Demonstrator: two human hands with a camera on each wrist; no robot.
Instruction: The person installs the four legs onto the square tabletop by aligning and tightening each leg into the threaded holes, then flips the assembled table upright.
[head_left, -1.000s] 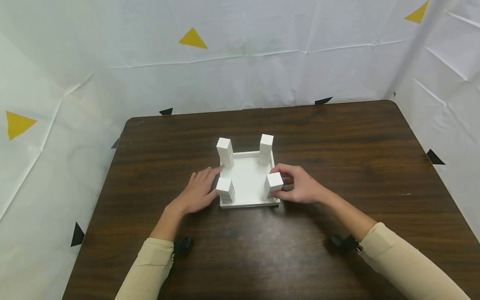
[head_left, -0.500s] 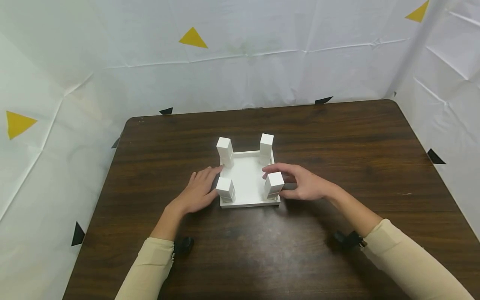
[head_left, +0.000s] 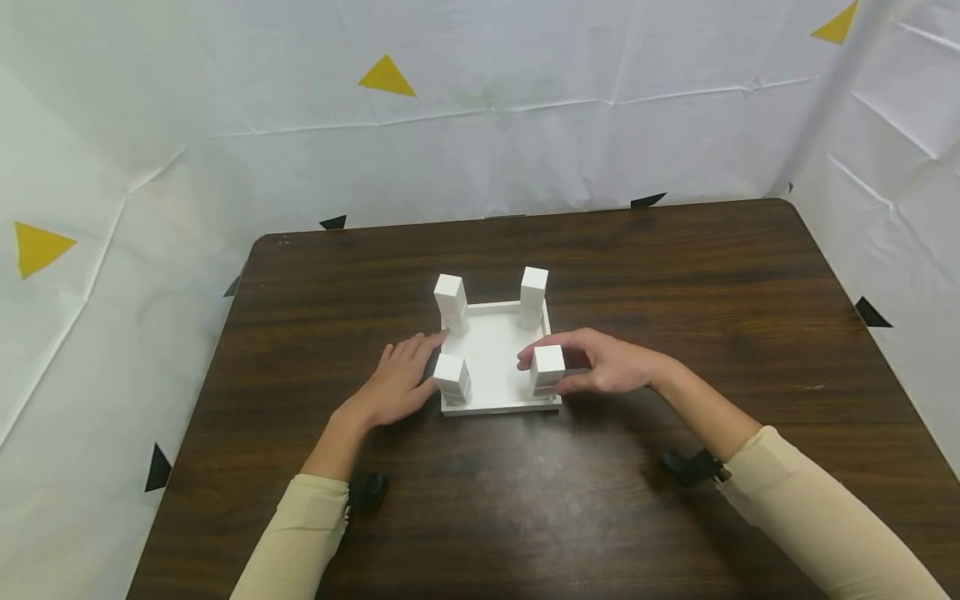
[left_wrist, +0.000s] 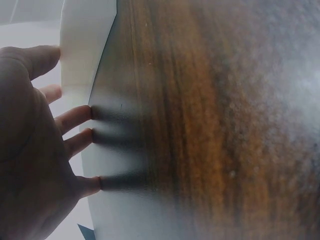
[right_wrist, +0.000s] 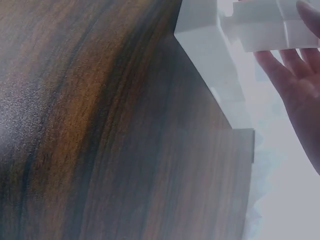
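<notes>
A shallow white square tray with a raised rim sits on the dark wooden table. White square posts stand upright at its corners: far left, far right, near left and near right. My right hand holds the near right post, thumb on the near side and fingers round the far side. Thumb and fingers also flank this post in the right wrist view. My left hand lies with fingers spread, fingertips against the tray's left side; its thumb touches the white side in the left wrist view.
The brown wood-grain table has white sheeting hung behind and at both sides, marked with yellow and black patches. A dark device is strapped at the left wrist, another at the right.
My right hand has shifted round the near right post, its index finger reaching farther left over the tray. That post has turned slightly. The left hand and tray stay nearly still.
</notes>
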